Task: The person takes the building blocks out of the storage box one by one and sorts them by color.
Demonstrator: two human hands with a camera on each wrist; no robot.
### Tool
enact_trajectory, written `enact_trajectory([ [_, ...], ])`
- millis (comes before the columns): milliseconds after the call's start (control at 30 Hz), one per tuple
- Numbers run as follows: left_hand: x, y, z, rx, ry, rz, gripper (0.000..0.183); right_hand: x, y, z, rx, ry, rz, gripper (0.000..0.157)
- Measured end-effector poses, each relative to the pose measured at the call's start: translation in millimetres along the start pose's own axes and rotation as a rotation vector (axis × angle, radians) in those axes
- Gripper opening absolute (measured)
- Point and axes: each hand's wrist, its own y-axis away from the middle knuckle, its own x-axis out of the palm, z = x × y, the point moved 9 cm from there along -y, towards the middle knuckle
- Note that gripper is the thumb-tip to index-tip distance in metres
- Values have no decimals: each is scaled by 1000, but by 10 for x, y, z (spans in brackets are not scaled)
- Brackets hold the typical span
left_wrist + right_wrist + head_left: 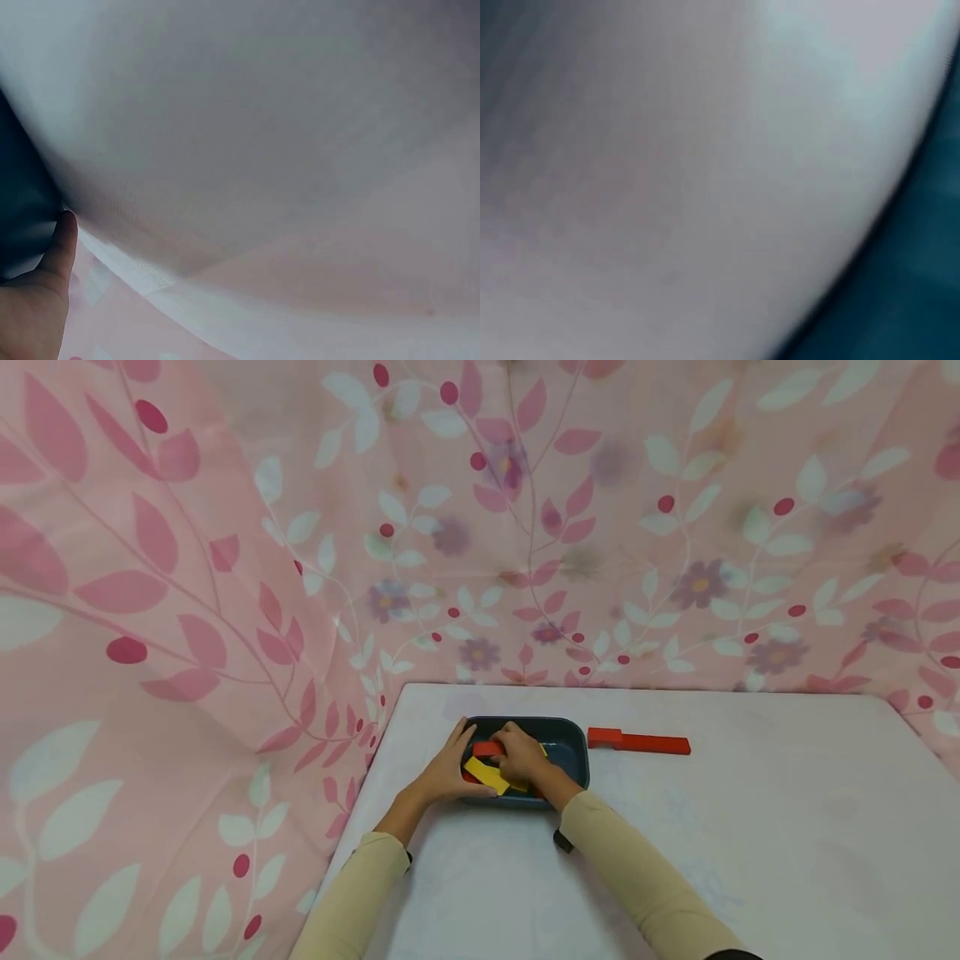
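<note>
A dark blue tray (pixel 573 756) with rounded corners holds red and yellow blocks. My left hand (pixel 444 774) holds the tray's left end, fingers at the far side and thumb along the near rim. In the left wrist view, one finger (pixel 64 251) touches the tray's outer wall (pixel 22 195). Reaching into the tray, my right hand (pixel 521 756) has curled fingers and pinches a red block (pixel 487 748). A yellow block (pixel 486 775) lies just below it, and other pieces are partly hidden under the hand. The right wrist view shows only the blurred tray edge (pixel 900 285).
Right of the tray, a long red piece (pixel 652 743) lies on the white table (pixel 750 827), with a shorter red block (pixel 603 737) at its left end. A pink floral cloth (pixel 600 527) hangs behind the table and along its left side.
</note>
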Motion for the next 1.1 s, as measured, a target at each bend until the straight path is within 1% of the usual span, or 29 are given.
enact_trajectory([
  [200,3,8,48,-2,-14,-5,128,-31,-17,17,-41,-53,14,34],
  [367,-24,17,53,1,-5,-21,127,-89,-10,38,-91,-38,2,33],
  [567,17,-11,57,1,-13,-2,128,-179,36,30,-116,-26,-3,30],
  [767,9,-28,35,7,5,-5,130,-287,64,103,-165,-19,-10,31],
  [933,17,-24,32,7,-6,8,131,-340,100,146,-177,-4,25,30],
  [1100,-1,-5,28,10,10,-16,129,-426,140,105,-152,-40,28,32],
])
